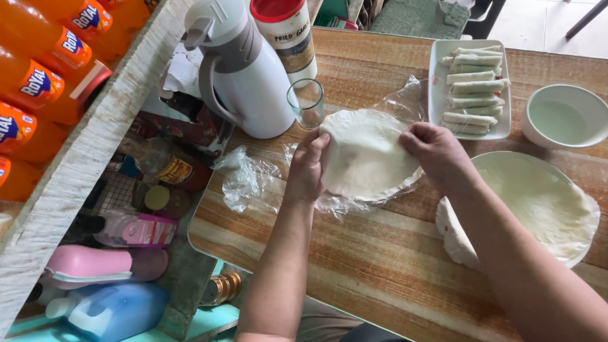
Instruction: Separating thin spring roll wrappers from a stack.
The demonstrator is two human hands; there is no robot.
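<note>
Tabletop (354, 266), wood-grain laminate w/ light and brown stripes, fills most of the view. White thermos jug (244, 69) w/ grey handle stands at the far left corner, a red-capped seasoning jar (288, 35) just behind it. Round plate (500, 166) at right carries one wrapper (544, 206) spread flat, its edge hanging over the plate's near-left rim; the person's right forearm crosses in front of it. Stack of round white wrappers (367, 155) sits mid-table on a crumpled clear plastic bag (247, 180), approx between thermos and plate. White rectangular tray (437, 95) beyond holds rolled spring rolls (474, 88), laid side by side. Empty white bowl (563, 114) stands right of the tray, near but apart.

Left hand (308, 168) grips the stack's left edge, fingers curled onto the top sheet, which looks lifted at that side. Right hand (437, 155) pinches the right edge of the same sheet, thumb and fingers closed on it. Small clear drinking glass (307, 101) stands just beyond the stack, beside the thermos; can't tell if they touch.
</note>
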